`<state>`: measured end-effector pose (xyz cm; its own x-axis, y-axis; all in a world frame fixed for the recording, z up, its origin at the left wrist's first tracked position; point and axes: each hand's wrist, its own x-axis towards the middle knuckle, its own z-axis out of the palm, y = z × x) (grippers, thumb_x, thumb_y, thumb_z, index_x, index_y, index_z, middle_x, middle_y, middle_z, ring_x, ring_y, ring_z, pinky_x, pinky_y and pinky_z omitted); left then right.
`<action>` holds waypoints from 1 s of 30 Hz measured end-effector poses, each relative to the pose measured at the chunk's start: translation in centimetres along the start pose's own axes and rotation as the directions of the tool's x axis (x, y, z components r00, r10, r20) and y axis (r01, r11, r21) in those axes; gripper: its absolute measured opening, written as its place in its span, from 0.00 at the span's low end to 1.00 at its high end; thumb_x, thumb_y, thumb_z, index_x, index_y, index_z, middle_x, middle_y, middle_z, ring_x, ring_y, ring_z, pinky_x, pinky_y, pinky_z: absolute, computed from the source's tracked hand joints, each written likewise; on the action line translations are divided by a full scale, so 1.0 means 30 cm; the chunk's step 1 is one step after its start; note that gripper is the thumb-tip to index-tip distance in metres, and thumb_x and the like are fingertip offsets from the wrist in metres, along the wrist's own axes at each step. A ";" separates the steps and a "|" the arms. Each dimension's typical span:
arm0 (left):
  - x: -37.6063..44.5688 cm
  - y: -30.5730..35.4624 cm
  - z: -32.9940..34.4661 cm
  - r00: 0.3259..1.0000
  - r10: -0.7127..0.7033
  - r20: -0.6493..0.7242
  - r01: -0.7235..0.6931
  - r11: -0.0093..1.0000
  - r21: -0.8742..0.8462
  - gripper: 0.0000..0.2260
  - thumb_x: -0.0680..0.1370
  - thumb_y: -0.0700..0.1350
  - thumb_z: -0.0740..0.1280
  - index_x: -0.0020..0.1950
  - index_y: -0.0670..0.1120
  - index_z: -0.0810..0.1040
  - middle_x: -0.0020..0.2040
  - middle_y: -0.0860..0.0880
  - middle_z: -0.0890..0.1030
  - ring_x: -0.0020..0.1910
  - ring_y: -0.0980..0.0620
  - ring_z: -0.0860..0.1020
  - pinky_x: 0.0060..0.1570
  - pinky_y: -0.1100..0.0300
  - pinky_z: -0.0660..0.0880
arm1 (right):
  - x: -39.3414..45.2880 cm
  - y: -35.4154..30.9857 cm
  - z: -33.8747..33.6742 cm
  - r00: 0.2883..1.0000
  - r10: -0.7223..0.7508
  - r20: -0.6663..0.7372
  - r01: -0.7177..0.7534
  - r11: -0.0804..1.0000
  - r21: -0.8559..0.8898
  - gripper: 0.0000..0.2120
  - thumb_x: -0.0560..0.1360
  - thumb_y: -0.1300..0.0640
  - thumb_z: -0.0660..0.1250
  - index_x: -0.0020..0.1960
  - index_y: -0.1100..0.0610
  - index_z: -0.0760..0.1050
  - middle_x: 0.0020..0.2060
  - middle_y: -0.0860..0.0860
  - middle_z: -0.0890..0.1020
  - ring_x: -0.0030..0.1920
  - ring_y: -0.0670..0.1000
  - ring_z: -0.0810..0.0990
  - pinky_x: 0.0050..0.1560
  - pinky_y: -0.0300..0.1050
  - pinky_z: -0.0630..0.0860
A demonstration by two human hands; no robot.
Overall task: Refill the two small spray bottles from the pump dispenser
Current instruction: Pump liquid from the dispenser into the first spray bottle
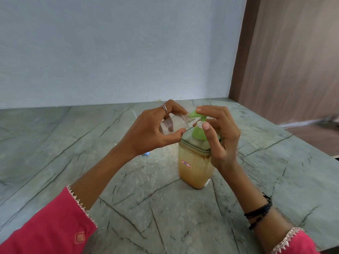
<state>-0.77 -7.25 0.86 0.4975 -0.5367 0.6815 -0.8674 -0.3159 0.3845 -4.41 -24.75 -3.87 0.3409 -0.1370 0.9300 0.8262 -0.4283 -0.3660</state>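
Observation:
A clear square pump dispenser [194, 169] filled with amber liquid stands on the marble counter, with a green pump head [199, 132] and a small white sticker. My left hand [148, 132] holds a small clear spray bottle [174, 123] tilted on its side, its open neck touching the green spout. My right hand [220, 132] rests on the pump, index finger on top of the head and thumb beside the collar. A small blue item [146, 153] peeks out under my left wrist; what it is cannot be told.
The grey veined marble counter [128, 189] runs to a pale blue wall at the back. A brown wooden panel [293, 61] rises at the right, where the counter's edge drops off.

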 end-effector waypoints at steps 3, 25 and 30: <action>-0.001 0.002 0.000 1.000 -0.005 0.005 0.005 1.000 -0.008 0.16 0.67 0.57 0.67 0.53 0.59 0.71 0.44 0.51 0.80 0.33 0.45 0.78 0.32 0.52 0.76 | 0.000 -0.004 0.000 1.000 -0.026 0.007 0.026 0.999 -0.033 0.12 0.77 0.57 0.59 0.56 0.58 0.77 0.53 0.47 0.78 0.51 0.52 0.80 0.46 0.48 0.78; -0.009 -0.001 0.007 1.000 -0.001 0.024 0.001 1.000 0.021 0.15 0.67 0.57 0.66 0.53 0.59 0.71 0.43 0.52 0.81 0.33 0.49 0.78 0.33 0.53 0.77 | 0.018 -0.012 0.001 0.998 0.035 -0.058 -0.038 0.998 -0.057 0.11 0.76 0.57 0.58 0.45 0.58 0.79 0.38 0.57 0.80 0.40 0.38 0.75 0.40 0.28 0.67; -0.006 0.007 0.005 1.000 -0.014 0.009 0.014 1.000 -0.010 0.13 0.67 0.58 0.67 0.51 0.63 0.71 0.42 0.53 0.80 0.32 0.47 0.78 0.34 0.52 0.77 | 0.004 -0.009 -0.002 0.999 0.012 -0.031 -0.013 0.999 -0.030 0.11 0.77 0.56 0.58 0.52 0.57 0.77 0.47 0.48 0.78 0.46 0.41 0.78 0.44 0.31 0.72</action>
<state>-1.04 -7.35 0.73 0.5097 -0.5390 0.6706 -0.8603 -0.3158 0.4002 -4.62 -24.71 -3.66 0.3367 -0.1703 0.9261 0.8080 -0.4528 -0.3770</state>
